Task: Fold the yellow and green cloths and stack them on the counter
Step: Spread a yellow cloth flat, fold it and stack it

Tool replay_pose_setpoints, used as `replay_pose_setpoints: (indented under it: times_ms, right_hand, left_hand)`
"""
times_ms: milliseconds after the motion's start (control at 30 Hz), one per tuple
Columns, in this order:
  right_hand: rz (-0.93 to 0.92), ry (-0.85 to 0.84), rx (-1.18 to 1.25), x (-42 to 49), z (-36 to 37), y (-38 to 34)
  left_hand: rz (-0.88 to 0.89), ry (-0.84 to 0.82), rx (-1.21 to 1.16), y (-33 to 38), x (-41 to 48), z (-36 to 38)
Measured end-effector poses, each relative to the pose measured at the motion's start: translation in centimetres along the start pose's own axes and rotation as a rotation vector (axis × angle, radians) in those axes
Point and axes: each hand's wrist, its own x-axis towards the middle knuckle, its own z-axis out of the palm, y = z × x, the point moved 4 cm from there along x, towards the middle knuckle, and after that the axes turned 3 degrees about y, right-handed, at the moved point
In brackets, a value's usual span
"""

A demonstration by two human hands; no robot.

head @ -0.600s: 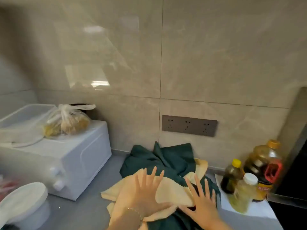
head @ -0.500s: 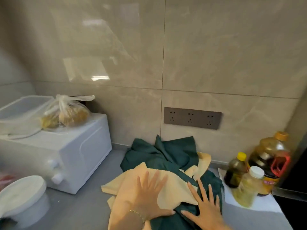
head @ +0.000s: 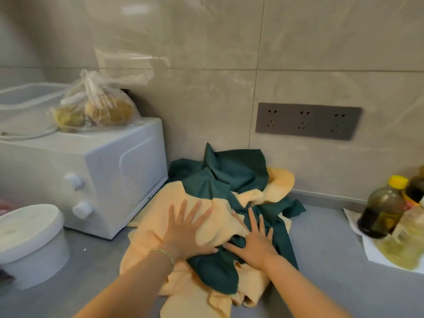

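While the left hand (head: 185,235) is pressed flat on the yellow cloth (head: 215,226), fingers spread apart, the right hand (head: 254,244) is laid likewise on the green cloth (head: 236,173), unfolded upon the counter (head: 332,260).

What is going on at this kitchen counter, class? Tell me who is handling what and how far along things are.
A person presses both hands flat, fingers spread, on a crumpled heap of cloths on the grey counter. The left hand rests on a yellow cloth, the right hand on a green cloth beside it. Nothing looks folded or stacked yet. A white appliance stands to the left, oil bottles to the right.
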Motion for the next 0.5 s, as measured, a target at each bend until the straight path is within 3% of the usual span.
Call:
replay_pose_setpoints:
  times_ms: [133, 267, 367, 500]
  right_hand:
    - [-0.049, 0.046, 0.032, 3.0, 1.6, -4.6]
    - [-0.063, 0.134, 0.175, 3.3, 1.3, -5.3]
    - [-0.01, 0.241, 0.372, 2.4, -1.3, -4.7]
    - [0.079, 0.324, 0.336, 2.0, -5.4, -6.0]
  left_hand:
    - [-0.07, 0.034, 0.036, -6.2, -0.1, -0.1]
    - [-0.061, 0.039, 0.07, -7.1, -0.3, -0.5]
    - [-0.014, 0.071, -0.021, -6.6, 0.0, -2.8]
    - [-0.058, 0.111, -0.238, -6.8, 0.7, -6.0]
